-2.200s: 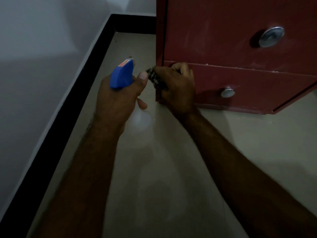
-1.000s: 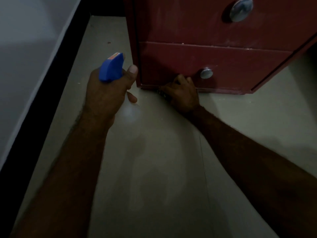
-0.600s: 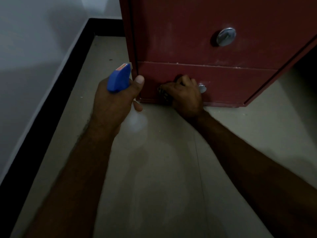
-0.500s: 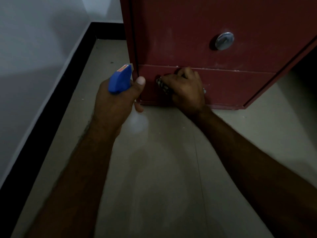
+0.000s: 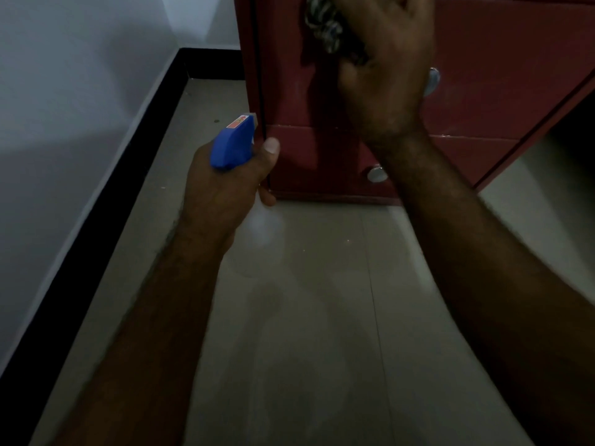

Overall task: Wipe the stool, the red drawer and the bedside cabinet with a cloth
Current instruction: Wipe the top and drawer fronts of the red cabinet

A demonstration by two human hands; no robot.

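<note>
Our right hand (image 5: 386,75) is curled round a bunched, patterned cloth (image 5: 325,24), fingers closed over it and the wad pushed against the upper red drawer (image 5: 499,59) near its left edge. We judge the cloth is balled up so that the palm can bear down on it and scrub, not just dust. The hand reaches to the top of the view, so we cannot tell how much of the drawer front lies above it. It also covers most of that drawer's round metal knob (image 5: 433,81), which shows only at the wrist's right side.

Our left hand (image 5: 225,194) grips a spray bottle (image 5: 233,146) by the neck, thumb up alongside the blue head and the nozzle turned toward the furniture. The pale, see-through body hangs blurred under the fist. We take it that the bottle is kept low and close so it can wet the next patch without being set down. Whether a finger is on the trigger we cannot see.

Below the wiping hand is the lower drawer (image 5: 322,162), with its own small knob (image 5: 376,174) just left of the right forearm. The unit stands on a pale tiled floor (image 5: 322,317) close to a white wall (image 5: 80,91) edged with black skirting (image 5: 128,156). The stool is out of view.
</note>
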